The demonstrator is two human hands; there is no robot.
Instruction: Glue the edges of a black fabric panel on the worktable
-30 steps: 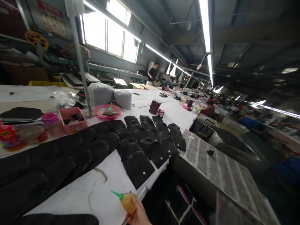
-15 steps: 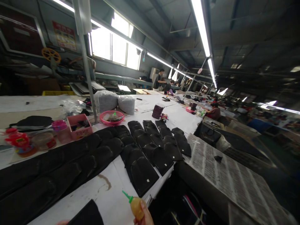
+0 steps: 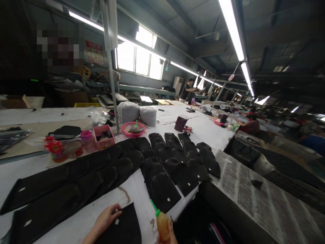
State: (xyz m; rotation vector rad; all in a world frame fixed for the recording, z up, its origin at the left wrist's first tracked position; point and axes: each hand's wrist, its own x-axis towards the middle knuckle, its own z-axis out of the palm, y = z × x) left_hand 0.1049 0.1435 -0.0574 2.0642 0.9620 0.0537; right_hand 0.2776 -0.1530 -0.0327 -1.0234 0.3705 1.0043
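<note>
At the bottom edge my right hand (image 3: pixel 169 237) is closed round a small amber glue bottle (image 3: pixel 162 227) with a green nozzle pointing up and left. My left hand (image 3: pixel 105 218) rests on the top edge of a black fabric piece (image 3: pixel 123 228) lying on the white table (image 3: pixel 137 189), fingers curled at a small white tag on it. Rows of overlapping black fabric pieces (image 3: pixel 162 162) spread across the table beyond both hands.
A pink box (image 3: pixel 103 136), a pink bowl (image 3: pixel 133 128), red-lidded jars (image 3: pixel 54 149) and wrapped grey bundles (image 3: pixel 129 112) stand by a metal post (image 3: pixel 111 67). A newspaper-covered surface (image 3: pixel 254 196) lies to the right. Other people work farther along the table.
The view has swung left and down. My left hand has come into view and slid the near black piece further onto the table. My right hand still holds the bottle.
</note>
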